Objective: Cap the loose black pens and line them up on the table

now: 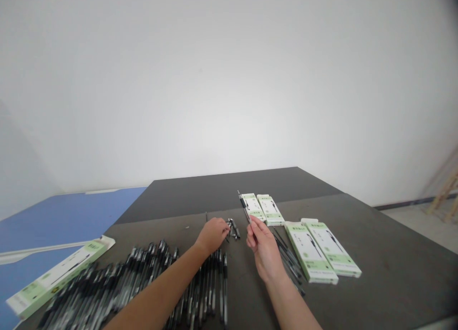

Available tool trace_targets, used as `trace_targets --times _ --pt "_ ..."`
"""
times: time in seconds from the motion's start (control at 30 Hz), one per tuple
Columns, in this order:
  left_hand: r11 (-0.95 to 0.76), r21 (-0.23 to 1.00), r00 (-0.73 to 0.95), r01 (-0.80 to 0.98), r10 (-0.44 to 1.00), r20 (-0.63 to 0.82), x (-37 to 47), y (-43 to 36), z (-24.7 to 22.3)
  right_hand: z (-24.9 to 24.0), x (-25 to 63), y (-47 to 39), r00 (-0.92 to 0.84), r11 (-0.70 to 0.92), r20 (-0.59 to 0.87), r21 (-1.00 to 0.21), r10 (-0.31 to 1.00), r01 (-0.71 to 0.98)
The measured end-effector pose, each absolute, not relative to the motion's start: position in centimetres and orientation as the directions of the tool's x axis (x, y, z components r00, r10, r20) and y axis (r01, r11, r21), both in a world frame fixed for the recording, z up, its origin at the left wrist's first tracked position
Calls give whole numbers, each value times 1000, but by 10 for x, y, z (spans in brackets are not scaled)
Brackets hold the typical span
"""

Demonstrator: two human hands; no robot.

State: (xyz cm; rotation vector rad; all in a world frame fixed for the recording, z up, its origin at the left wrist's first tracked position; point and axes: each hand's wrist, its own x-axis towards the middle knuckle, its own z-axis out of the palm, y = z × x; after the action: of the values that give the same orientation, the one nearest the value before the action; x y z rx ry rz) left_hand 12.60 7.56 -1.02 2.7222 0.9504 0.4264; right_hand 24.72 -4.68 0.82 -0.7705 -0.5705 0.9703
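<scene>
My right hand (263, 246) pinches a pen (243, 203) by its lower end, and the pen's dark grip and thin tip point up and away. My left hand (213, 234) has its fingers closed beside a small heap of pen caps (234, 228), dark with silvery parts. Whatever those fingers hold is too small to make out. Under and left of my left forearm lies a wide spread of clear-barrelled pens with black grips (143, 268). To the right of my right hand is a smaller group of pens (288, 260), partly hidden by the wrist.
Two green-and-white pen boxes (311, 253) (333, 249) lie at the right, and two more (253, 206) (271, 209) lie farther back. Another long pen box (59, 275) rests at the left. The dark table (222, 189) adjoins a blue surface (82, 215), with a white wall (229, 81) behind.
</scene>
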Motion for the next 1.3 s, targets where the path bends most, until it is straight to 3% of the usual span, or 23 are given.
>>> trace_targets --times 0.17,0.33,0.47,0.67,0.73,0.8,0.87,0.97,1.07,1.3 --pt "-745 219 725 630 666 177 141 64 -15 8 248 -47 460 350 93 -784 883 -513" --pt "-718 223 701 660 695 161 150 56 -15 7 249 -46 470 355 96 -789 877 -502" --pt "-684 314 665 659 724 183 150 54 -9 7 248 -46 472 345 87 -797 877 -495" --pt "-568 579 551 585 802 230 126 48 12 6 247 -46 452 332 90 -805 887 -492" --pt "-496 704 506 508 834 222 108 38 19 5 245 -47 431 324 101 -815 897 -481" --pt "-278 935 389 222 904 177 89 24 21 4 243 -48 395 303 112 -833 912 -463" --pt "-129 992 307 -2 944 123 71 10 19 4 239 -50 347 271 116 -856 931 -440" --pt "47 965 249 -259 968 20 49 -3 11 2 233 -54 273 227 125 -895 954 -384" --pt "120 901 227 -418 974 -24 37 -5 5 0 228 -56 209 181 121 -938 970 -296" --pt "137 864 235 -485 972 -22 29 -1 4 -5 222 -57 128 80 68 -993 989 -91"
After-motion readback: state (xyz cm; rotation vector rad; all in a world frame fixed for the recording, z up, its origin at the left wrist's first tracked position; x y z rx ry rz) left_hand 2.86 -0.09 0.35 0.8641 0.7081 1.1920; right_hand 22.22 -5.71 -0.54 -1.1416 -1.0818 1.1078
